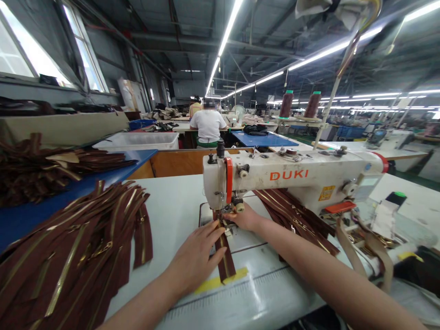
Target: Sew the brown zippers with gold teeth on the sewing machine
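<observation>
Head view: left hand [195,256] lies flat, not gripping, fingers pressing a brown brass-toothed zipper [225,266] onto the bed of the white DUKI sewing machine [285,176]. Zipper runs under the presser foot [225,221], its near end lying over yellow tape [220,280]. Right hand [245,218] sits at the foot, fingertips on the zipper; grip unclear. Brown zippers piled left [75,256], more bunched behind the needle, right [295,215]. Seated co-worker [208,126] far off, back turned.

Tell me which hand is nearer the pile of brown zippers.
The left hand is nearer, beside the zipper pile; the right hand is farther, under the DUKI sewing machine's head.
</observation>
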The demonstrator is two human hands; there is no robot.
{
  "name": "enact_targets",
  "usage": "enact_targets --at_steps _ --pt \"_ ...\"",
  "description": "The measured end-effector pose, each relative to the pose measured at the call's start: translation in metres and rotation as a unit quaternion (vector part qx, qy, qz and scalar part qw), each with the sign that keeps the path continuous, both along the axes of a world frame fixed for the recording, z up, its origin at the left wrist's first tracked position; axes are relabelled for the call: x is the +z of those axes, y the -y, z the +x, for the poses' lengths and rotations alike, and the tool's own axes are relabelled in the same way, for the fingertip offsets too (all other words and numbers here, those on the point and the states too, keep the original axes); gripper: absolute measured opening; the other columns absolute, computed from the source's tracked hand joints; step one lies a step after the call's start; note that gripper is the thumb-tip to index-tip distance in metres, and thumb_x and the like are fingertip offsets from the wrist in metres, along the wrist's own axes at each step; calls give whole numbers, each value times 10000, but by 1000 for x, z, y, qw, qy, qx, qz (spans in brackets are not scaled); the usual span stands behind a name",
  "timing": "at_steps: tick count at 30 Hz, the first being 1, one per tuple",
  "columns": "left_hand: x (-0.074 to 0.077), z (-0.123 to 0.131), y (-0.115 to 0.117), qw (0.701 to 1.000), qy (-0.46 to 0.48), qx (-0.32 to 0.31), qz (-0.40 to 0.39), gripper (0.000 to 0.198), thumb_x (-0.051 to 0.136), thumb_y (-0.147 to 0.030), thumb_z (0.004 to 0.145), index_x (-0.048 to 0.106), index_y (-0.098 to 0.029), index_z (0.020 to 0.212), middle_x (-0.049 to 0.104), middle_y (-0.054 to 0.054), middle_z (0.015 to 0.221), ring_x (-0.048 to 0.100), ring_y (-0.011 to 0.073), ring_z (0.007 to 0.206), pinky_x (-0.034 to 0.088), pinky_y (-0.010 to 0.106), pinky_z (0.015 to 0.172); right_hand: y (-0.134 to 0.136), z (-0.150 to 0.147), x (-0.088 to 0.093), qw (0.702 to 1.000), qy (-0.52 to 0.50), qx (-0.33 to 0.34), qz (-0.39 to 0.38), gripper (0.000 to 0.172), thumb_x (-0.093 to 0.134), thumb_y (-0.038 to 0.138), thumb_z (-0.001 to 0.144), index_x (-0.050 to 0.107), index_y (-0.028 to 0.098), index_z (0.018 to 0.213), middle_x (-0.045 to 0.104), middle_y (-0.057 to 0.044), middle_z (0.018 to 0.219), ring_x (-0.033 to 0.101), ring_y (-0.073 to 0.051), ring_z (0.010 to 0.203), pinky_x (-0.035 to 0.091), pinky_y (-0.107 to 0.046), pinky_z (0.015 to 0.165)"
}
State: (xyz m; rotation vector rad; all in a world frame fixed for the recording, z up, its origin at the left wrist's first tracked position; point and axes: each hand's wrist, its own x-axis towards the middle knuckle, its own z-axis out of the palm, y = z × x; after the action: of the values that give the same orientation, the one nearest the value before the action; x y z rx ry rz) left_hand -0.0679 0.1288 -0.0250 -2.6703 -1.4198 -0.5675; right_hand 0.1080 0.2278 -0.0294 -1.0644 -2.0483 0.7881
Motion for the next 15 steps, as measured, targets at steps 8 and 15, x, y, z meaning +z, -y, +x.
enact_targets --at_steps 8,15 --pt "2 0 2 1000 -12 -10 -2 387 515 -315 868 542 -202 1237 527 116 1304 501 271 1182 423 468 993 -8 -1 0 996 -40 63 -41 220 655 277 742 678 195 945 719 -22 989 659 -200 944 503 -337 908" --pt "3 0 2 1000 -22 -3 -8 391 517 -334 868 545 -199 1234 529 101 1308 496 255 1189 422 449 998 -13 4 2 993 -35 104 -52 260 647 304 749 677 176 974 701 -54 1063 659 -216 966 496 -366 928"
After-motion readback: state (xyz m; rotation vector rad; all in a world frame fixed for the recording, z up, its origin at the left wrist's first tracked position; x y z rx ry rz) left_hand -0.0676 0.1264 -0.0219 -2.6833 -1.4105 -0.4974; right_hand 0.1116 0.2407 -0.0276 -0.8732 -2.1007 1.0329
